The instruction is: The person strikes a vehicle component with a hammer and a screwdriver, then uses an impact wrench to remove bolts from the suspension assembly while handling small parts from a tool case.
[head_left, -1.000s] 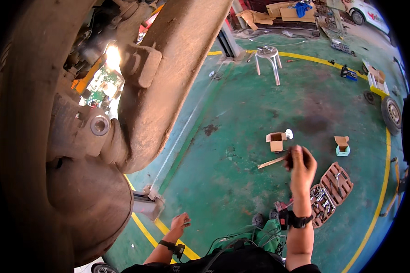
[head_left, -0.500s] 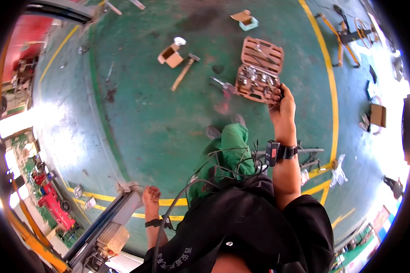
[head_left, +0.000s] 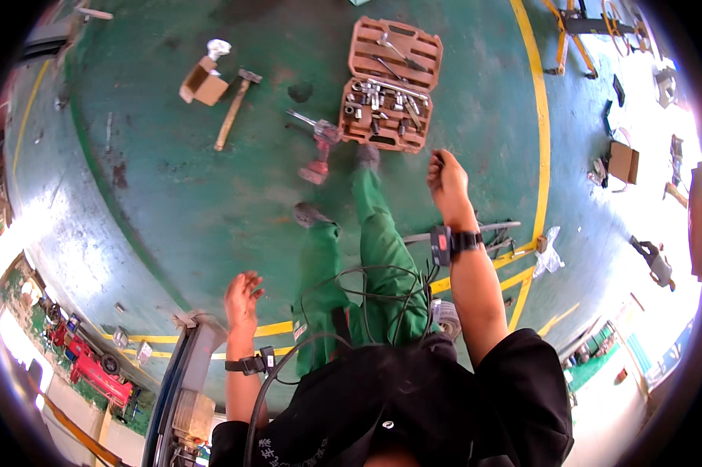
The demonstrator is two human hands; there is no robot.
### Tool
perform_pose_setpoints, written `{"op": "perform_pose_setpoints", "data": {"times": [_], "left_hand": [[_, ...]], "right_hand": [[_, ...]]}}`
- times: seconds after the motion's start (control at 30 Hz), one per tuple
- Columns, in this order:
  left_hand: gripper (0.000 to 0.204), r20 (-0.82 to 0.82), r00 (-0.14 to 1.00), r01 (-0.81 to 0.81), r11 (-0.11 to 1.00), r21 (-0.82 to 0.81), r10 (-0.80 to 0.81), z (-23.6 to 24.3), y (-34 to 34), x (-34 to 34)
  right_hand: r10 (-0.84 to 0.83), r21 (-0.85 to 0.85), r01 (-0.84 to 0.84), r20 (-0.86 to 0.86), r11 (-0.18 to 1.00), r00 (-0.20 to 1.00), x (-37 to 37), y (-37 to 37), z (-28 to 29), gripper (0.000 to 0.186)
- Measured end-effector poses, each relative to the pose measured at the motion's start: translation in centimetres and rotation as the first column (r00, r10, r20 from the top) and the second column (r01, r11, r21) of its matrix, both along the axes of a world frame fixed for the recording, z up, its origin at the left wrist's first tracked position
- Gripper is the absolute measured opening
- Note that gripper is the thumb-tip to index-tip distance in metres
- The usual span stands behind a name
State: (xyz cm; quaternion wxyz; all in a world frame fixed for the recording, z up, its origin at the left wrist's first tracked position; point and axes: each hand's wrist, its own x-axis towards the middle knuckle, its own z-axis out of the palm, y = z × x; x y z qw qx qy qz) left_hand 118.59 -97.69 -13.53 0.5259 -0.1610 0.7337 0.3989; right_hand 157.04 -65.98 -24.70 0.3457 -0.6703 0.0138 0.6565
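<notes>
The green floor (head_left: 172, 194) filled most of the frame, crossed at right by a curved yellow line (head_left: 539, 117). The open brown socket case (head_left: 390, 86) lay at upper centre, its long axis running top to bottom, directly above the right hand (head_left: 446, 180) and near it; that hand was much the nearer of the two. It was raised with fingers curled loosely inward; whether anything small sat inside them I could not tell. The left hand (head_left: 242, 300) hung in the lower left-centre, fingers spread apart and holding nothing, beside the grey lift arm (head_left: 187, 366) and well apart from the case.

Between the hands stood the person's own green trouser legs (head_left: 366, 249), shoes pointing up the frame toward the case. Just left of the case's lower edge lay a red power driver (head_left: 320, 152), bit pointing upper left. Farther left lay a wooden-handled hammer (head_left: 234, 109), handle slanting down-left, beside a small cardboard box (head_left: 201, 82). Nothing stood between the right hand and the case.
</notes>
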Motion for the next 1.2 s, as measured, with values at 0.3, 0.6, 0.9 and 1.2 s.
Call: {"op": "perform_pose_setpoints", "data": {"times": [0.3, 0.6, 0.9, 1.2], "left_hand": [[0.03, 0.395, 0.915, 0.04, 0.994, 0.102, -0.078, -22.3, 13.3, 12.1], [0.03, 0.503, 0.864, -0.028, 1.0, -0.003, 0.026, -36.1, 13.6, 13.7], [0.027, 0.269, 0.943, 0.157, 0.975, 0.158, -0.195, -30.1, 13.0, 9.8], [0.036, -0.231, 0.937, 0.326, 0.894, 0.309, -0.262, -4.1, 9.9, 0.4]], "right_hand": [[0.481, -0.255, -0.413, 0.338, 0.874, 0.809, 0.8, 1.6, -26.4, 0.016], [0.787, -0.544, -0.647, 0.599, 0.535, 0.148, -1.9, 0.6, -48.4, 0.06], [0.681, -0.314, -0.83, 0.725, 0.46, 0.103, -8.3, 2.2, -36.2, 0.034], [0.902, 0.608, -0.681, -0.152, 0.408, 0.405, -26.6, 0.2, 0.3, 0.025]]}}
